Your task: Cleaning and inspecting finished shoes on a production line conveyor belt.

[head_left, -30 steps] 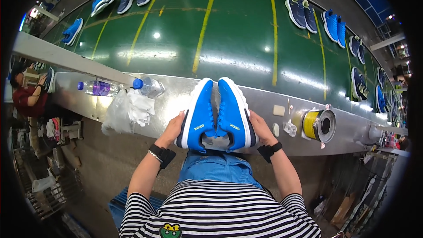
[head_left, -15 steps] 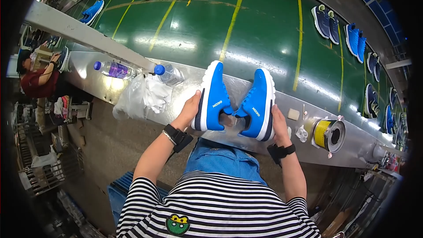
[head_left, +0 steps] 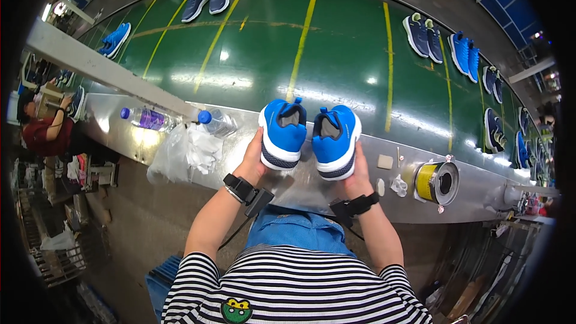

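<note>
A pair of blue sneakers with white soles and dark heel trim is held up side by side over the metal ledge (head_left: pixel 288 189). My left hand (head_left: pixel 252 157) grips the left sneaker (head_left: pixel 285 135) along its outer side. Around the outer side of the right sneaker (head_left: pixel 333 141) my right hand (head_left: pixel 358 175) is closed. Both heels point toward me, and their collars show; the toes are hidden behind. A small gap separates the two shoes. Each wrist wears a black strap with a small box.
Beyond the ledge runs a green conveyor belt (head_left: pixel 342 48) carrying shoes, among them a dark pair (head_left: pixel 423 37). Left lie two plastic bottles (head_left: pixel 150 119) and white bags (head_left: pixel 189 149), under a metal bar (head_left: pixel 114 72). Right stands a yellow-labelled can (head_left: pixel 437 182). A co-worker (head_left: pixel 48 126) is far left.
Both sneakers have tipped and turned, from showing their sides to showing heels and collars. My hands have shifted slightly with them. Another blue pair has come into view at the top left.
</note>
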`<state>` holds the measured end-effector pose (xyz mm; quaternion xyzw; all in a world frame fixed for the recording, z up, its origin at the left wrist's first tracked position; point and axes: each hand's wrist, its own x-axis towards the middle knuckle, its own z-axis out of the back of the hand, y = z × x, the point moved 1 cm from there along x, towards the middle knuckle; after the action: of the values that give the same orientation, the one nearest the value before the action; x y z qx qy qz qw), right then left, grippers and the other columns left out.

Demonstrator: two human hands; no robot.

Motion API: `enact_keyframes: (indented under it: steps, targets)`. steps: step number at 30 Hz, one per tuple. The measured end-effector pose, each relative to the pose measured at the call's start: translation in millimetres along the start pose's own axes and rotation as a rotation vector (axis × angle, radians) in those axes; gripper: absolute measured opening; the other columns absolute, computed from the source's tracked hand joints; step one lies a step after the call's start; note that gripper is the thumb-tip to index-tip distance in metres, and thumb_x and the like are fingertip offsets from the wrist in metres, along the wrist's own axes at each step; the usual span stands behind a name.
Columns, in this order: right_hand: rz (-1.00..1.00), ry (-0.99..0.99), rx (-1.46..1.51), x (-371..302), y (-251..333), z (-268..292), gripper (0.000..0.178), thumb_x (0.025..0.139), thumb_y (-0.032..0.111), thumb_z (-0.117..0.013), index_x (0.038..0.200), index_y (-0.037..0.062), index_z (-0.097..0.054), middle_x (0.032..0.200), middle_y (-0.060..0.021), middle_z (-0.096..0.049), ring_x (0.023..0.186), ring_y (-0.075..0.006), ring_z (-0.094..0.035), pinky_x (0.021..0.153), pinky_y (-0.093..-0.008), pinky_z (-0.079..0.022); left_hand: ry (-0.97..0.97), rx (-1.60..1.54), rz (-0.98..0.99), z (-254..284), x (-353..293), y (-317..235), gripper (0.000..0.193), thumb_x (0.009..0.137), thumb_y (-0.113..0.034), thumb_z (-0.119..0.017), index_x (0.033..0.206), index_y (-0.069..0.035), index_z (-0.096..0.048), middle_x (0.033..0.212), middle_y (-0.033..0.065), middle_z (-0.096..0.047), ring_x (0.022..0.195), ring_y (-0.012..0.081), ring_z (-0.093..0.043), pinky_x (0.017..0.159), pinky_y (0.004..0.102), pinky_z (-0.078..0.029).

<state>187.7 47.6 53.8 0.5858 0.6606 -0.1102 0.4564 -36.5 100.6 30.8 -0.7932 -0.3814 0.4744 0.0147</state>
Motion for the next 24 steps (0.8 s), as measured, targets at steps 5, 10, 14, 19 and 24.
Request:
enact_keyframes:
  steps: [5, 10, 14, 19, 24]
  targets:
    - [-0.114, 0.079, 0.128, 17, -10, 4, 0.049, 0.095, 0.045, -0.034, 0.123, 0.0085, -0.049, 0.121, -0.0115, -0.056, 0.109, -0.0289, -0.054, 0.095, -0.0427, -0.043, 0.102, -0.142, 0.094, -16, 0, 8, 0.054, 0.095, -0.048, -0.028, 0.126, -0.008, -0.047, 0.124, 0.0138, -0.053, 0.111, 0.0314, -0.053, 0.096, 0.0473, -0.041]
    - [-0.199, 0.108, 0.212, 5, -14, -11, 0.049, 0.094, 0.046, -0.036, 0.123, 0.0084, -0.049, 0.121, -0.0125, -0.056, 0.11, -0.0307, -0.054, 0.096, -0.0445, -0.042, 0.052, -0.187, 0.119, -7, 3, 15, 0.052, 0.095, -0.046, -0.026, 0.125, -0.009, -0.048, 0.122, 0.0135, -0.055, 0.111, 0.0303, -0.053, 0.097, 0.0474, -0.04]
    - [-0.165, 0.126, 0.216, 8, -12, 5, 0.049, 0.094, 0.046, -0.036, 0.123, 0.0089, -0.049, 0.12, -0.0125, -0.056, 0.107, -0.0297, -0.056, 0.095, -0.0439, -0.043, 0.005, -0.182, 0.078, -29, -7, 18, 0.055, 0.094, -0.05, -0.028, 0.125, -0.01, -0.048, 0.121, 0.0134, -0.055, 0.111, 0.0312, -0.053, 0.097, 0.0488, -0.04]
    - [-0.023, 0.267, 0.001, 36, -21, 56, 0.043, 0.096, 0.041, -0.038, 0.119, 0.0064, -0.052, 0.113, -0.0113, -0.059, 0.102, -0.0239, -0.057, 0.091, -0.0378, -0.045, 0.333, -0.221, 0.105, -17, 2, 28, 0.061, 0.087, -0.06, -0.038, 0.122, -0.012, -0.05, 0.118, 0.0123, -0.057, 0.106, 0.0318, -0.056, 0.094, 0.051, -0.043]
    - [0.351, 0.063, -0.934, 27, -27, 102, 0.028, 0.09, 0.022, -0.054, 0.11, 0.0036, -0.059, 0.094, -0.0031, -0.062, 0.076, -0.0123, -0.055, 0.072, -0.0273, -0.045, 0.298, -0.166, -0.034, 11, -7, 30, 0.06, 0.086, -0.059, -0.043, 0.117, -0.008, -0.053, 0.113, 0.0139, -0.06, 0.102, 0.0335, -0.058, 0.091, 0.0517, -0.045]
